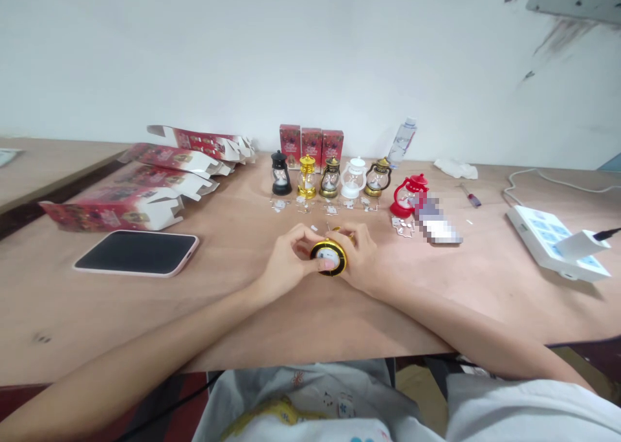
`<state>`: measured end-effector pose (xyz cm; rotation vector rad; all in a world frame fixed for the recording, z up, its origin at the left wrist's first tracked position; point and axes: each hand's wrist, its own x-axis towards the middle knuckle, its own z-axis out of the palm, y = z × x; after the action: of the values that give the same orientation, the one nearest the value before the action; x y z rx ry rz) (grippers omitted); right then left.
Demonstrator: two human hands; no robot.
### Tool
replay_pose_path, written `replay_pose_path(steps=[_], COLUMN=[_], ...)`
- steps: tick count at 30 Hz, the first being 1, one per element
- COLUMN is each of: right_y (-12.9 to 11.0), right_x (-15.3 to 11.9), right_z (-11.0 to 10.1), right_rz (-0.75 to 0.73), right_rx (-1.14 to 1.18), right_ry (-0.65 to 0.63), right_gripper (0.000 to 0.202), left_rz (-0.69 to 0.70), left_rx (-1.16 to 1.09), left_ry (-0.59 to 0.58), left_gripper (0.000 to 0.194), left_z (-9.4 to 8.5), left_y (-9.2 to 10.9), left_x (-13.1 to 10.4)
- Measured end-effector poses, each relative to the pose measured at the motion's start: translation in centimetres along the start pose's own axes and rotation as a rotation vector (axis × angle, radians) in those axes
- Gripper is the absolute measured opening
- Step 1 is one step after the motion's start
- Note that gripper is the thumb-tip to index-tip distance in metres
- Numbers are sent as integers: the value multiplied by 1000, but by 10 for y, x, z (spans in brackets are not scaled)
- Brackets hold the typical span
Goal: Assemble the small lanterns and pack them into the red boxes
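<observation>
A gold lantern [328,257] is tipped over in the middle, its round black, gold and white base turned toward me. My left hand [290,257] grips the left side of that base, thumb pressed on its white centre. My right hand [361,254] wraps round the lantern from the right and hides most of its body. Beyond my hands stands a row of small lanterns: a black one [280,173], a gold one [306,178], a white one [354,178] and two bronze ones. Small metal and white pieces [331,206] lie in front of them.
Flattened red boxes [116,206] and a phone [138,253] lie left. Three upright red boxes [311,147] and a bottle [403,143] are behind. Rightward are a red lantern [410,195], a pixelated object [438,221], a screwdriver [471,197] and a power strip [548,241].
</observation>
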<state>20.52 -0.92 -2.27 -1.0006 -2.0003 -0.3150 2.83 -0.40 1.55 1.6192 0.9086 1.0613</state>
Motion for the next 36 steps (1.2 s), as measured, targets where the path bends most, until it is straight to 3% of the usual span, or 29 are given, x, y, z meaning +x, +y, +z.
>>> replay_pose_path(steps=[4, 11, 21, 26, 30, 36], right_y=[-1, 0, 0, 1, 0, -2], right_x=[0, 1, 0, -2, 0, 4], right_z=[-1, -3, -1, 1, -2, -4], right_rz=[-4, 5, -52, -9, -36, -25], right_rx=[-27, -19, -123, -140, -143, -61], right_ry=[-20, 2, 55, 63, 53, 55], right_gripper=[35, 33, 30, 30, 27, 30], left_rz=[22, 134, 185, 211, 246, 313], left_rx=[-52, -135, -142, -143, -121, 80], left_ry=[-16, -105, -104, -120, -94, 0], left_gripper=[46, 30, 32, 32, 28, 26], left_z=[1, -2, -3, -4, -2, 0], left_y=[0, -1, -9, -13, -14, -9], left_x=[-3, 0, 0, 1, 0, -1])
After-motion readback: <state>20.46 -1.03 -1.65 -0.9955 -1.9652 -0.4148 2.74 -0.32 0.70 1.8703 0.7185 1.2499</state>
